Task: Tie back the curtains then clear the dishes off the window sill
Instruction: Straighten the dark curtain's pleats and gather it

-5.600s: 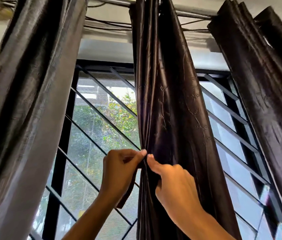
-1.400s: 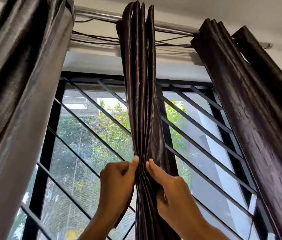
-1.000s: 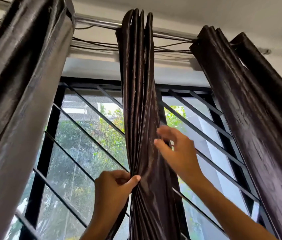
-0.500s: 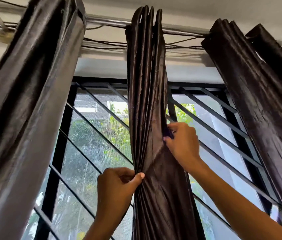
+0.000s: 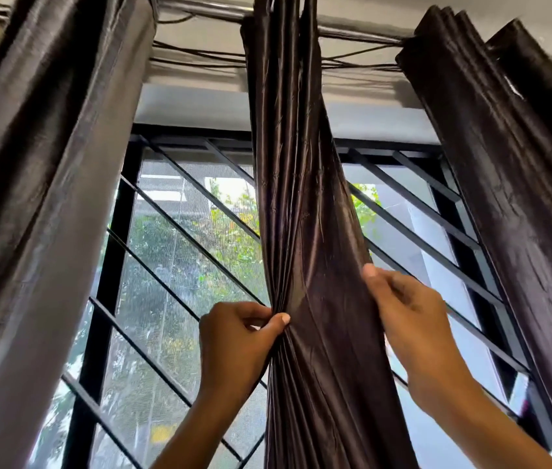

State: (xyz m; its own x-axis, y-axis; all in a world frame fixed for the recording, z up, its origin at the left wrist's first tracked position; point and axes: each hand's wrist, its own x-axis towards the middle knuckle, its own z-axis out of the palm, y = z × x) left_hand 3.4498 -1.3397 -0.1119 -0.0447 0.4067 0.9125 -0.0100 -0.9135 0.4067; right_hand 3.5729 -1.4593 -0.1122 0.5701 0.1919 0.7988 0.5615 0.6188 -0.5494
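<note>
Middle curtain [image 5: 301, 214] hangs center frame; left hand [image 5: 234, 346] pinches its gathered folds at the left edge, right hand [image 5: 409, 319] pinches the right edge a bit higher up

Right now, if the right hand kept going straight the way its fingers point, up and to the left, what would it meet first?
The middle curtain. The right hand already holds its right edge, fingers aimed into the folds, so more fabric comes first. The window grille appears to lie behind, though depth is hard to judge.
</note>
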